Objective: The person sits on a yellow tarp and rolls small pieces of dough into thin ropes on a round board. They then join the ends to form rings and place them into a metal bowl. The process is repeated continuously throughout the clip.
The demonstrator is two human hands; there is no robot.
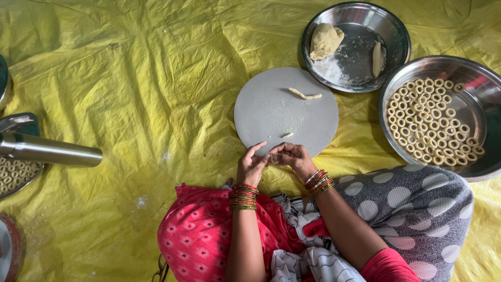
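Hands: left hand point(251, 166) and right hand point(290, 155) met fingertip to fingertip, pinched together; anything between them hidden.
Board: round grey board point(271, 112) just beyond, carrying a dough strip point(305, 94).
Bowl: dough rings point(430, 121) to the right.

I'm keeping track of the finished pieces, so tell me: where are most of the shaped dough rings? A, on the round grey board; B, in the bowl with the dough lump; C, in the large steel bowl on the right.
C: the dough rings fill the large steel bowl at the right.
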